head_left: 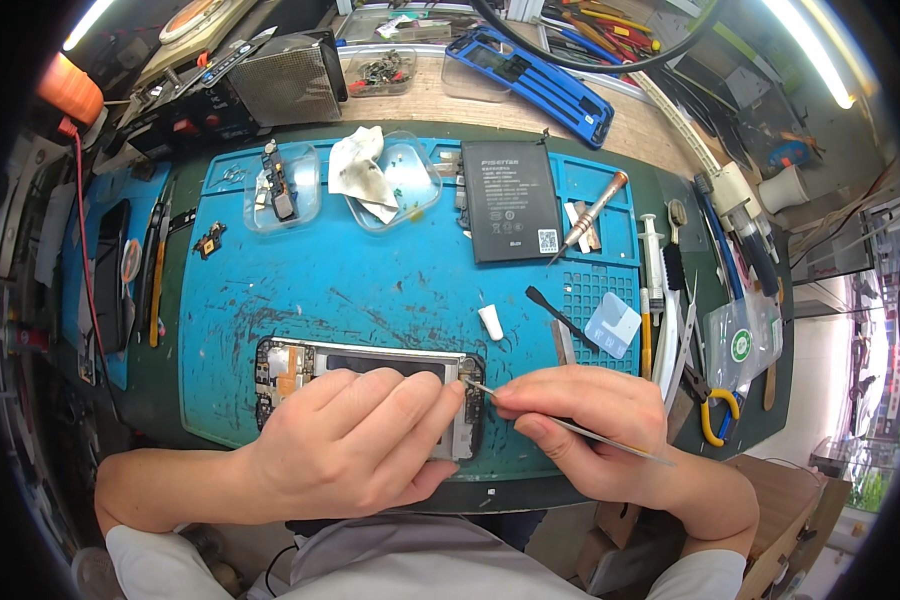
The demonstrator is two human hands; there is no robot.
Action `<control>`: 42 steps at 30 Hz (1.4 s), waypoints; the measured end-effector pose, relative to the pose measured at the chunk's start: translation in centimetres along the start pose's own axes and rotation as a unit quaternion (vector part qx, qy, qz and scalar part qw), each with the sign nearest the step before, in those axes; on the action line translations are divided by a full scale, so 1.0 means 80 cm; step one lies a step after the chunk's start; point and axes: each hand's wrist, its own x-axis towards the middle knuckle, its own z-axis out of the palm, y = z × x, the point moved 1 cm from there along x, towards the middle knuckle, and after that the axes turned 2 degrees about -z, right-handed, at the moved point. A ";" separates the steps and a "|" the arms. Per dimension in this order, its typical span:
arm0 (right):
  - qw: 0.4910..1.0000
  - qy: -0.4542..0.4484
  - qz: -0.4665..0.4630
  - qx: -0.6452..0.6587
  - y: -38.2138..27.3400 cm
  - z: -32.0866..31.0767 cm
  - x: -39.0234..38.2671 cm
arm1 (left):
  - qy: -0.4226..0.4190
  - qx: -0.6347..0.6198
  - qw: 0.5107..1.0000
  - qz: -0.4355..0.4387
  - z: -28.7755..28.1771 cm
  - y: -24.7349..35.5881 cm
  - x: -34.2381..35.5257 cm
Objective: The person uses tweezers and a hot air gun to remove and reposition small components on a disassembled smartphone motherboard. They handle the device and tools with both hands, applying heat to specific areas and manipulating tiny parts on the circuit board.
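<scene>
One black battery [511, 205] bears pale print and a square code. Left hand [355, 440]: palm down, fingers bent over the opened phone [462, 432], which lies beneath on the blue mat [390, 285]; grip cannot be told. Right hand [600, 420]: thumb and fingers pinching a slim metal tool [482, 388], tip at the phone's right end.

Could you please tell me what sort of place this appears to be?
It looks like an electronics repair workshop, probably for phones: an opened phone lies close to the person, with a loose battery and a screwdriver farther back.
</scene>
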 end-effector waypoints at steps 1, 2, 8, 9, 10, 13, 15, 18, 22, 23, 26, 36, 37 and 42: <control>1.000 0.001 -0.001 0.001 0.000 0.000 0.000 | -0.003 0.005 1.000 0.006 -0.001 0.000 0.001; 1.000 0.000 -0.001 0.000 0.000 0.000 0.000 | -0.007 0.011 1.000 0.012 -0.002 0.000 0.002; 1.000 0.001 0.009 -0.005 -0.002 0.000 0.000 | -0.001 0.046 0.998 0.044 0.000 0.000 0.002; 1.000 0.000 0.011 -0.006 -0.002 -0.001 0.000 | -0.001 0.055 0.997 0.050 0.000 0.000 0.002; 1.000 -0.002 0.012 -0.006 -0.002 -0.001 0.001 | 0.005 0.055 0.997 0.046 0.000 0.001 0.001; 0.999 -0.022 0.036 0.001 -0.008 -0.004 0.003 | 0.018 0.057 0.997 0.039 0.003 0.002 -0.001; 1.000 -0.010 0.021 -0.002 -0.005 -0.002 0.002 | 0.020 0.057 0.997 0.042 0.003 0.001 0.000; 1.000 -0.005 0.017 -0.004 -0.003 -0.002 0.002 | 0.005 0.078 0.995 0.065 0.002 -0.001 0.001; 1.000 -0.010 0.019 -0.005 -0.004 -0.002 0.002 | -0.003 0.083 0.995 0.060 -0.001 0.001 0.003; 1.000 -0.011 0.018 -0.006 -0.004 -0.003 0.002 | -0.003 0.083 0.995 0.060 -0.001 0.002 0.004; 1.000 -0.012 0.014 -0.009 -0.004 -0.003 0.003 | -0.005 0.084 0.995 0.060 -0.002 0.002 0.004; 1.000 -0.009 0.017 -0.011 -0.004 -0.003 0.003 | -0.004 0.085 0.995 0.059 -0.001 0.001 0.003; 1.000 -0.010 0.015 -0.012 -0.004 -0.003 0.003 | -0.005 0.084 0.995 0.059 -0.001 0.001 0.003; 1.000 -0.015 0.016 -0.014 -0.005 -0.004 0.004 | -0.005 0.081 0.995 0.058 -0.001 0.001 0.003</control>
